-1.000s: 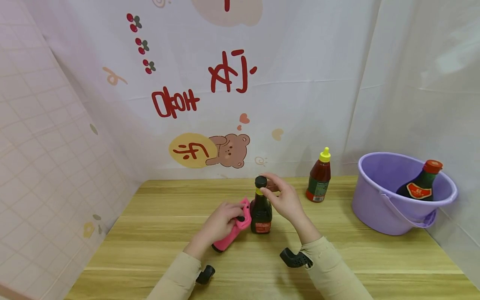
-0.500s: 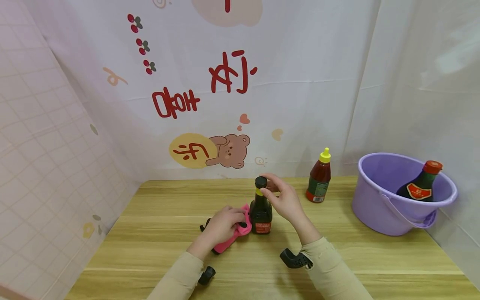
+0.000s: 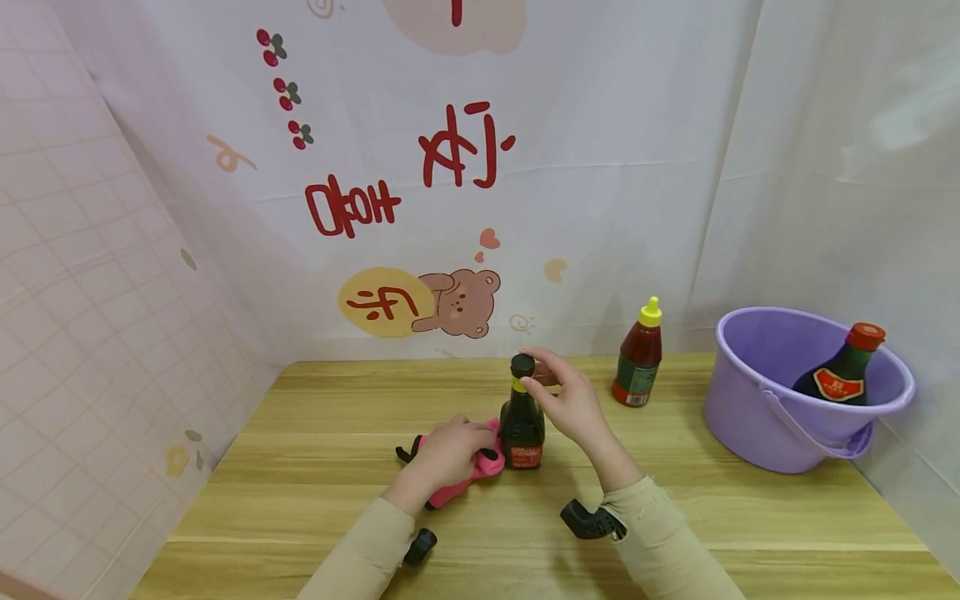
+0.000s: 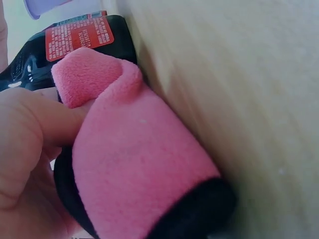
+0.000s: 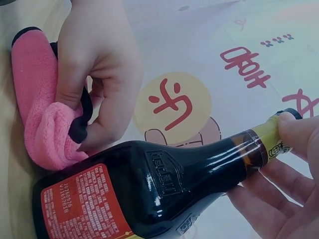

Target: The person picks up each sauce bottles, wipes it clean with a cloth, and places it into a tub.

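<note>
We judge this to be the wiping step: our left hand (image 3: 452, 454) pinches the pink cloth (image 4: 139, 144), and the cloth's folded end lies against the lower left side of the dark sauce bottle (image 3: 522, 427). Our right hand (image 3: 572, 402) grips that bottle high on its neck, thumb and fingers to either side. The bottle stands upright between our two hands, near the middle of the surface (image 3: 810, 533) and in from its back edge. The next move probably calls for a firm neck hold while we press the cloth along the glossy side. The red sauce bottle (image 3: 637, 362) stands nearer the back edge.
</note>
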Demonstrator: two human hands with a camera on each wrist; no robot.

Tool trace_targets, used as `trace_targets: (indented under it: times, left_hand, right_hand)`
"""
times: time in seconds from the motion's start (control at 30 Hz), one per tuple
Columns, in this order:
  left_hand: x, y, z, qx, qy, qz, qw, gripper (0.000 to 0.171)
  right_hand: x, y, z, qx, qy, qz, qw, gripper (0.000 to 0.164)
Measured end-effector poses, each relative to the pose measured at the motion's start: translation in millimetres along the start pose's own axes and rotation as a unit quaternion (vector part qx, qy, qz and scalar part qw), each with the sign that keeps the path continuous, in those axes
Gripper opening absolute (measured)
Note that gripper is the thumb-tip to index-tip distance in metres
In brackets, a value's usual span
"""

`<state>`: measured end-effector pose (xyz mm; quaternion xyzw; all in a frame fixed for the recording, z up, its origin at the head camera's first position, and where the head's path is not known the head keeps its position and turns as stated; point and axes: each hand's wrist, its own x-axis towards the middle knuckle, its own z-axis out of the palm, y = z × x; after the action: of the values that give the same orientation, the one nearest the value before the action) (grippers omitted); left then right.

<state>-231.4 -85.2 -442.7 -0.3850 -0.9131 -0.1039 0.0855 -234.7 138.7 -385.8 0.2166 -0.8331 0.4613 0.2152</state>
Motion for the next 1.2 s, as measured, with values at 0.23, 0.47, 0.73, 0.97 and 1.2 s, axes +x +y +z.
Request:
trace_targets:
  times: [0.23,0.47,0.73,0.97,1.2]
  left_hand:
    - [3.7,2.9,-4.0,0.004,-0.033,-0.015,0.9993,0.027]
    - [2.3,1.8,-7.9,-0.014,-0.039,-0.020,0.9989,0.026]
    - [-1.4,-4.2,-13.2,-0.042,-0.010,-0.020,0.9989,0.029]
    - [-2.0,-15.4,-24.0,-0.094,0.045,0.014,0.9945,0.033]
    - [0.0,-19.8,-45.8,-0.129,0.092,0.006,0.9874,0.032]
  right_hand:
    - [-1,0,1,0.026,-0.006,0.017,1.000,0.047]
    - [-1,-7,7,-0.030,0.019,0.019,0.999,0.061]
    - [1,-12,12,-0.116,0.080,-0.030,0.990,0.049]
    - [3,-9,10,-0.106,0.072,-0.046,0.991,0.045]
    - [5,-4,3,-0.039,0.013,-0.042,0.998,0.047]
